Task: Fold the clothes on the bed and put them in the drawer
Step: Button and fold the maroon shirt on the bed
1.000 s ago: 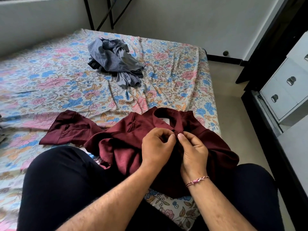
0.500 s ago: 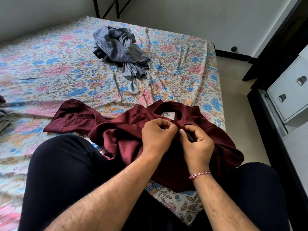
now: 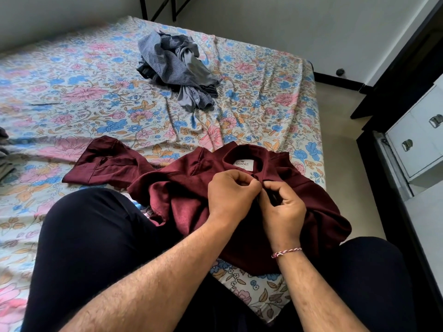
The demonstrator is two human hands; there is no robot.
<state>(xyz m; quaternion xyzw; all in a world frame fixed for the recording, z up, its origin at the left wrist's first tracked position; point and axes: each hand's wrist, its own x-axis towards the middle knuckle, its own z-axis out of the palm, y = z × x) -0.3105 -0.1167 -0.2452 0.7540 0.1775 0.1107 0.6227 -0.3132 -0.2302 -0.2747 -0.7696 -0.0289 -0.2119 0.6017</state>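
**Both hands at the placket of a maroon shirt on the bed**

Head view: A maroon shirt (image 3: pixel 191 188) lies crumpled on the floral bedsheet (image 3: pixel 84 92), partly draped over the lap of a person sitting on the bed in dark trousers (image 3: pixel 96 248). Its collar faces away from the person, with a white neck label (image 3: pixel 242 164) showing inside it. One short sleeve (image 3: pixel 100 164) is spread out flat to the left.

The left hand (image 3: pixel 230 195) and right hand (image 3: pixel 282 212) meet just below the collar, at the front opening of the shirt. The left grip is curled, thumb and fingertips pressed together on the fabric edge. The right grip is also curled, its thumb and forefinger pinching the opposite edge of the opening, touching the left fingertips. Whether a button lies between them is too small to tell. A pink and white thread bracelet (image 3: pixel 286 252) circles the right wrist.

Farther up the bed, well apart from the shirt, sits a heap of grey and blue-checked clothes (image 3: pixel 177 68), unfolded. At the far left edge a sliver of more grey cloth (image 3: pixel 3 149) shows.

To the right of the bed, across a strip of pale floor (image 3: pixel 345 164), stands a white drawer unit (image 3: pixel 417 140) with metal cup handles (image 3: pixel 407 144), set within a dark frame. Its drawers appear closed. A black metal frame (image 3: pixel 158 8) leans by the wall beyond the bed.
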